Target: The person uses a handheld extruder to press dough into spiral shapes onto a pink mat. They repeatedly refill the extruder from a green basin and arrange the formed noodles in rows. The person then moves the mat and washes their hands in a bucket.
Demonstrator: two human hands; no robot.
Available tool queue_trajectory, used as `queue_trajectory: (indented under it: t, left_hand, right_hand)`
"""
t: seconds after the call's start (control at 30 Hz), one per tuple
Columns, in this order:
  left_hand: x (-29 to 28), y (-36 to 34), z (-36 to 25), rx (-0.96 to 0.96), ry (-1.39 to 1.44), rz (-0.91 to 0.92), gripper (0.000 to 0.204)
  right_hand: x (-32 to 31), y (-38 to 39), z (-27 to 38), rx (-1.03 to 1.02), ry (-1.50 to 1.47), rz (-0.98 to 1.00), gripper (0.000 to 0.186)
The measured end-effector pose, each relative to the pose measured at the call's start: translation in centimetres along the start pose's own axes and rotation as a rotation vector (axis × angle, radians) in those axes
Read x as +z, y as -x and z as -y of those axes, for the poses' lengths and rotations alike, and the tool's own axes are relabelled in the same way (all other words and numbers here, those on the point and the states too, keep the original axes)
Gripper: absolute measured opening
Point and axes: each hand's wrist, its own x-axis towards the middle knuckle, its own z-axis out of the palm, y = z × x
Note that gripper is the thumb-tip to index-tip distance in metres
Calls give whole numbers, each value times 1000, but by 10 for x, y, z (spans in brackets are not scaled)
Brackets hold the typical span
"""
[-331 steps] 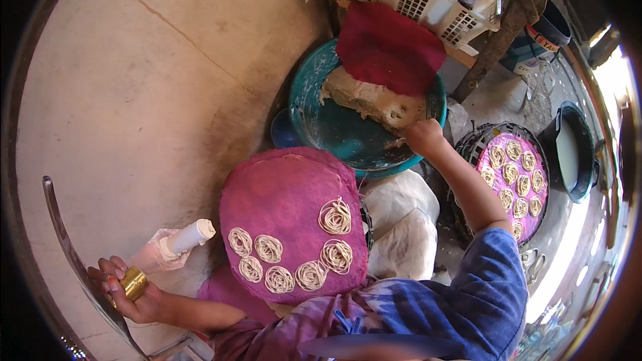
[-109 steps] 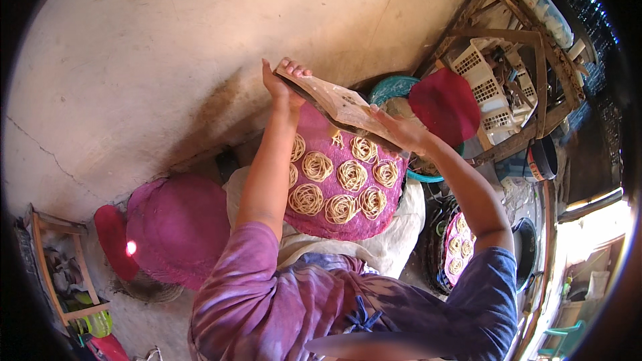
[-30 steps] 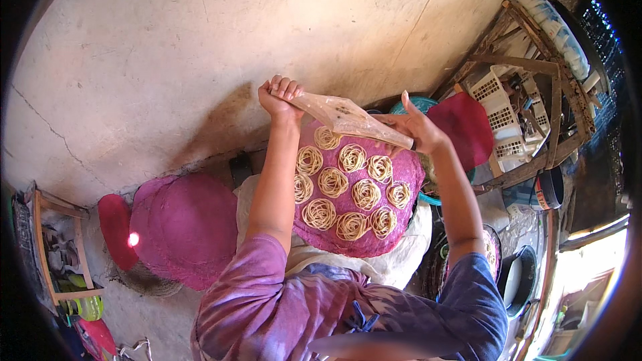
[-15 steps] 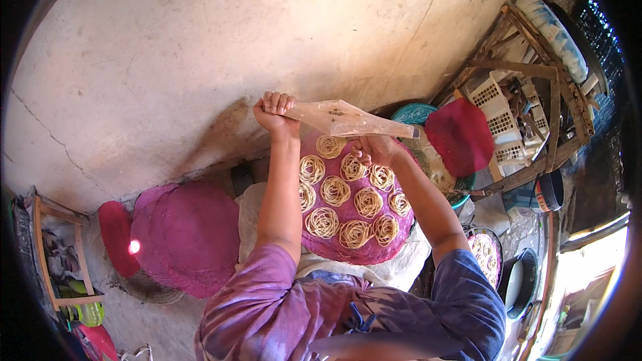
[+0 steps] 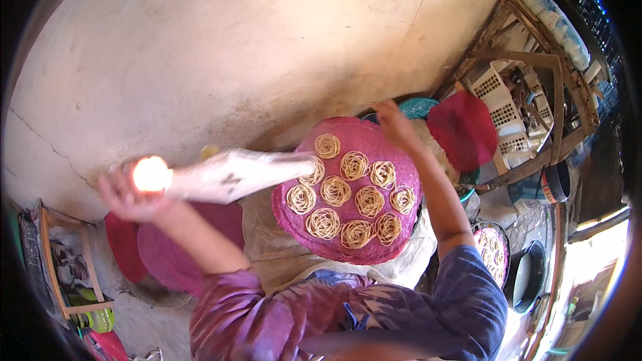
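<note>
Blurred and struck by bright sunlight, my left hand [image 5: 134,197] grips a long pale paddle-shaped board [image 5: 241,177], held out to the left with its far end over the pink round cloth [image 5: 307,224]. On that cloth lie several coils of pale noodles [image 5: 338,190]. A small yellow object [image 5: 208,152] shows behind the board. My right hand [image 5: 394,124] is raised at the cloth's upper right, apart from the board, one finger stretched out and the others blurred. Beside it, a red cloth [image 5: 461,127] lies over a teal basin [image 5: 418,103] with pale dough [image 5: 438,160].
A cream wall [image 5: 200,53] rises behind. More pink cloths [image 5: 174,247] lie at left beside a wooden frame [image 5: 87,261]. At right are a white crate [image 5: 495,107] among rough timbers, a dark pail [image 5: 555,184], a second tray of coils [image 5: 488,254] and a dark tub [image 5: 525,274].
My left hand has swung down and leftward with the board, uncovering the coils' upper part. My right hand has left the board and moved up and right.
</note>
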Motion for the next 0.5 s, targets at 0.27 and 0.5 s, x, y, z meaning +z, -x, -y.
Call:
queue_trajectory:
  t: [0.27, 0.5]
  left_hand:
    - [-17, 88, -23, -433, -435, -257, 54]
    - [-23, 100, 9, -600, -471, -410, 54]
  right_hand:
    - [-16, 118, -112, 994, -1226, 265, 31]
    - [8, 160, -68, 983, -1436, -153, 33]
